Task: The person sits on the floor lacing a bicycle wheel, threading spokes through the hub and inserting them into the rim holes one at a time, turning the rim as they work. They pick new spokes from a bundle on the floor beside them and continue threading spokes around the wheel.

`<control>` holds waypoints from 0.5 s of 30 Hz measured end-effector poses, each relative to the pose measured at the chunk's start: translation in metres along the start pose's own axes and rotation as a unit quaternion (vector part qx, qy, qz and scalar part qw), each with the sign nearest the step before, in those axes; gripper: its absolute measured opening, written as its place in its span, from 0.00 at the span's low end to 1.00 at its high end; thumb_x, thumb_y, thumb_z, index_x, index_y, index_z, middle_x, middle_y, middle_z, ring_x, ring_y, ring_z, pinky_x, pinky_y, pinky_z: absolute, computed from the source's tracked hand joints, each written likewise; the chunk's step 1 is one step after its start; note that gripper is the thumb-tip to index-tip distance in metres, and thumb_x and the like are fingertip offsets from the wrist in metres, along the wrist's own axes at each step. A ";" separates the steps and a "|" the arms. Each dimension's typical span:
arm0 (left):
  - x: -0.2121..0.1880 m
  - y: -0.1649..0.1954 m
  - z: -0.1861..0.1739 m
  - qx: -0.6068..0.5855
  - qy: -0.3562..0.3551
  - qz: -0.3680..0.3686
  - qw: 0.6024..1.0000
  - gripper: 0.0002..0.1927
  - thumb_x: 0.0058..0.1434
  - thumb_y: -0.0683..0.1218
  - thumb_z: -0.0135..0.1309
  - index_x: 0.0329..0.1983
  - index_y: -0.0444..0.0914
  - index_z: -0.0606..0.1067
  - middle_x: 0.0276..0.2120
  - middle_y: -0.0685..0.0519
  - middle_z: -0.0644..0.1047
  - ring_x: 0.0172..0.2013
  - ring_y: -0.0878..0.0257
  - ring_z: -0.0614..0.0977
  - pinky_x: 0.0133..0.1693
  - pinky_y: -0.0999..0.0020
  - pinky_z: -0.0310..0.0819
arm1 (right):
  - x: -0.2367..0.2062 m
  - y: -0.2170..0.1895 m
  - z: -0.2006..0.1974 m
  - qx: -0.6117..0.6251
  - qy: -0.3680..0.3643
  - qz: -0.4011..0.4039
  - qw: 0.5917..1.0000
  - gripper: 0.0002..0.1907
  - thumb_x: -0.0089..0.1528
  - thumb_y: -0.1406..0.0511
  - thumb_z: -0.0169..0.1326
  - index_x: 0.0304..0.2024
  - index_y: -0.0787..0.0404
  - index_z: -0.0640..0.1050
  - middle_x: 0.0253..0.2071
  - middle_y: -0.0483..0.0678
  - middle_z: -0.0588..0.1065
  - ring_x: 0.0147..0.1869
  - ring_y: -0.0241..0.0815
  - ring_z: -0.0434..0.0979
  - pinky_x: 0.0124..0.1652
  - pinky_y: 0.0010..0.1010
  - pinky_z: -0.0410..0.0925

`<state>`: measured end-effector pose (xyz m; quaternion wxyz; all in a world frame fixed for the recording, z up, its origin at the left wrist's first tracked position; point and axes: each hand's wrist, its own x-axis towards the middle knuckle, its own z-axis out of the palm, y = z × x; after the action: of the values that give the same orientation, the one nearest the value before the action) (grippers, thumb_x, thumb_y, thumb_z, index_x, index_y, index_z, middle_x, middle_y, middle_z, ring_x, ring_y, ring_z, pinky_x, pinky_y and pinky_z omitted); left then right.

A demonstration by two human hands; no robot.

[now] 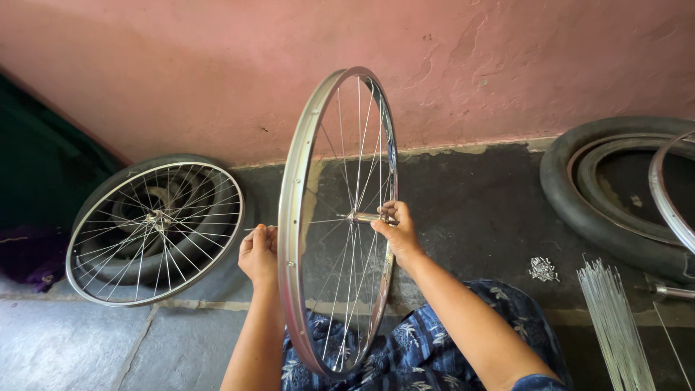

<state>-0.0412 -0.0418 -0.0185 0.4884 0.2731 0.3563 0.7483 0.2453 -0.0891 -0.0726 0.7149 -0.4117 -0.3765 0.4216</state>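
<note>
Dark stone floor [478, 210]: spoked wheel [156, 232] leaning at left, black tyres [601, 210] at right, loose spoke bundle [615, 318] lower right, small pile of probably nipples [543, 269] near it.

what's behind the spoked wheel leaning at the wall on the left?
Behind the leaning spoked wheel, black tyres show through its spokes and around its rim, against the pink wall. How many tyres, and the floor under them, is hidden by the wheel.

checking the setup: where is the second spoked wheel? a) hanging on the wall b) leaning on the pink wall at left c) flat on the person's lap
b: the second spoked wheel leans on a tyre against the pink wall, left of the rim held upright.
</note>
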 end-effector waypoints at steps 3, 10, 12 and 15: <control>-0.018 0.018 0.022 0.043 -0.008 0.079 0.996 0.06 0.67 0.42 0.58 0.41 0.33 0.77 0.34 0.49 0.82 0.33 0.65 0.83 0.37 0.75 0.78 | -0.001 -0.004 0.000 -0.017 0.008 0.005 1.000 0.27 0.53 0.71 0.64 0.53 0.59 0.70 0.50 0.47 0.73 0.54 0.37 0.73 0.54 0.29 0.69; -0.085 0.087 0.088 0.395 -0.047 0.444 0.803 0.07 0.66 0.45 0.64 0.38 0.35 0.82 0.28 0.53 0.81 0.26 0.67 0.81 0.31 0.73 0.76 | -0.005 -0.012 0.012 -0.033 0.002 0.005 0.999 0.22 0.52 0.69 0.65 0.48 0.59 0.73 0.42 0.44 0.73 0.46 0.35 0.73 0.48 0.28 0.69; -0.100 0.104 0.099 0.445 -0.074 0.507 0.735 0.11 0.64 0.49 0.65 0.38 0.36 0.80 0.31 0.53 0.81 0.29 0.64 0.83 0.32 0.71 0.76 | -0.005 -0.014 0.014 -0.039 -0.001 -0.003 0.999 0.21 0.53 0.69 0.65 0.47 0.59 0.73 0.42 0.44 0.73 0.46 0.34 0.73 0.47 0.27 0.69; -0.111 0.114 0.119 0.537 -0.044 0.551 0.637 0.23 0.56 0.60 0.67 0.34 0.37 0.77 0.29 0.52 0.79 0.27 0.56 0.82 0.29 0.64 0.75 | -0.005 -0.016 0.015 -0.046 0.007 0.000 0.999 0.21 0.52 0.68 0.65 0.47 0.59 0.74 0.41 0.44 0.73 0.45 0.34 0.73 0.47 0.27 0.70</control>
<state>0.0290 -0.1437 0.1374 -0.2322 0.6654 0.4571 0.5426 0.2350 -0.0941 -0.0533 0.6974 -0.4472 -0.3906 0.4012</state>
